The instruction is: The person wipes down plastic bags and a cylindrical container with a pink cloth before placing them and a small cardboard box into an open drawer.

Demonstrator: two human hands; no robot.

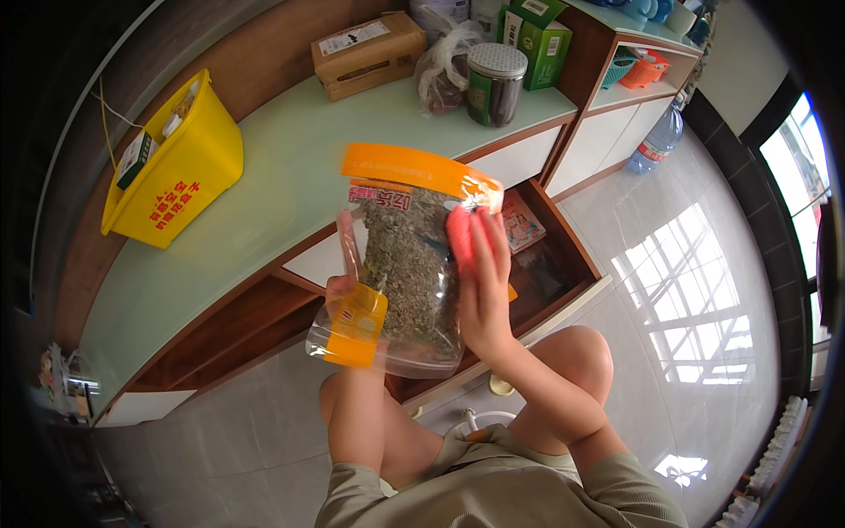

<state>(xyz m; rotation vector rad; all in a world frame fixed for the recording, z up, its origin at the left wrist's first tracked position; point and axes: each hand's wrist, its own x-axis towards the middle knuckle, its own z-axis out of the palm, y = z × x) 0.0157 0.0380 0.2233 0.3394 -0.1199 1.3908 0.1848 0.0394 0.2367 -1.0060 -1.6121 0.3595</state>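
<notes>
A clear plastic pouch of dried, crumbled grey-green herb or tea, with an orange top band and an orange label, is raised over the open drawer. My left hand grips its left side from behind; part of that hand is hidden by the pouch. In my right hand is a red cloth, pressed against the pouch's upper right side. Below, the wooden drawer holds a printed booklet or packet and a dark plastic bag.
On the glass-topped cabinet stand a yellow bin, a cardboard box, a knotted plastic bag, a lidded jar and a green box. A large water bottle stands on the floor.
</notes>
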